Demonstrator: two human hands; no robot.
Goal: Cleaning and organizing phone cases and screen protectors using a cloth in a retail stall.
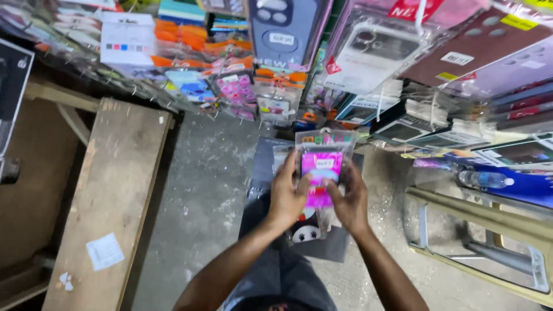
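Both hands are holding 1 clear packet with a pink and magenta card inside (321, 167), roughly in the middle of the view and above the person's lap. The left hand (286, 196) is gripping the packet's left edge, with its thumb lying across the front of the pink card and its fingers curling behind. The right hand (350, 201) is clasping the lower right edge, thumb pressing on the front. More clear packets are sitting just behind and below the first one, fanning out past its edges, and a dark flat box (262, 167) is lying beneath them on the person's knees. The concrete floor (201, 190) is running as an open strip to the left of the hands, giving free room on that side. Further left, a long wooden plank (109, 196) is standing with its straight edge bordering that strip. On the right, the metal stool frame (478, 236) is crowding close to the right forearm, well below stacked boxes (426, 124). Overhead, hanging phone cases in clear sleeves (368, 52) are closing in the space above the packet's top edge.
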